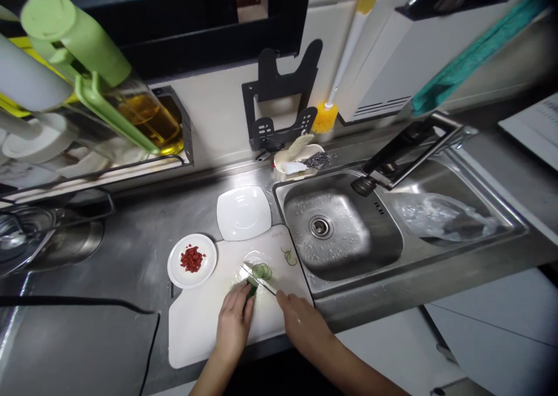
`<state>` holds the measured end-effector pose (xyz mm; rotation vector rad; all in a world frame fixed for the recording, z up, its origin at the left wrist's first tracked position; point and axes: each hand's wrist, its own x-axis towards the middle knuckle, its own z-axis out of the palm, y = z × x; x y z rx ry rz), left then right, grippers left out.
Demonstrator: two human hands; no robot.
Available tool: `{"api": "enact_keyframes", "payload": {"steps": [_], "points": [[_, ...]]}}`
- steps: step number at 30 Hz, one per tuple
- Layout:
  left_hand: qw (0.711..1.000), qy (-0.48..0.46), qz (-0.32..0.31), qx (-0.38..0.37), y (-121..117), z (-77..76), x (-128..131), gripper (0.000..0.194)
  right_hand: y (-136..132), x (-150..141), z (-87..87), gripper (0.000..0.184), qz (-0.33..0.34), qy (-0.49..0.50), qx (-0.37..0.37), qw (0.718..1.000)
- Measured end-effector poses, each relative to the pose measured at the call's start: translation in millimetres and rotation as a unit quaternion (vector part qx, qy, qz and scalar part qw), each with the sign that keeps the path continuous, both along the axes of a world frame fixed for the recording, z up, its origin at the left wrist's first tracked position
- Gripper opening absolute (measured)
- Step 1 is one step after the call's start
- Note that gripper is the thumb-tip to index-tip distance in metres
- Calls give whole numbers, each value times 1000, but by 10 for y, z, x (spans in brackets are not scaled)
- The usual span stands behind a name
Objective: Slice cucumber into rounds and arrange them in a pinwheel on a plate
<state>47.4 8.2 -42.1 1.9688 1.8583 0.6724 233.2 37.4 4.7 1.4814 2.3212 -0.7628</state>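
Observation:
My left hand [234, 317] is closed round a dark green cucumber [251, 287] on the white cutting board [194, 332]. In my right hand [300, 321] is a knife [261, 281], its blade lying across the cucumber's cut end just beyond my left fingertips. Thin round cucumber slices [262, 271] rest against the far side of the blade. A few thin curved slices [289, 257] lie apart near the board's right edge. The board looks wet around the blade. My fingers hide much of the cucumber and the knife's handle.
A white plate [224, 262] of chopped red pieces [192, 259] overlaps the board's left corner. Behind the board sits a square white plate [244, 213]. To the right are a steel sink [349, 239] and faucet [392, 152]. An oil bottle [148, 117] stands on the left shelf.

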Motion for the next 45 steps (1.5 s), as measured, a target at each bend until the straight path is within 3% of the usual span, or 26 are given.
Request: {"api": "enact_keyframes", "payload": {"steps": [4,9,17,27,31,45], "points": [[1000,-6,-3,0,4,-6,-12,28,-130,102,60,47,29,6,48,998],[1000,0,1,-6,10,6,-8,27,-215,153,155,47,23,-5,40,999],[1000,7,1,7,5,-4,-10,25,-315,176,117,46,54,-11,75,996],[1000,13,-1,13,25,25,-2,24,-327,172,75,47,33,15,95,995],[1000,12,-4,15,30,31,-4,23,-311,157,94,46,58,3,100,993],[1000,5,-5,12,15,-26,-22,24,-128,33,199,41,43,0,46,998]]}}
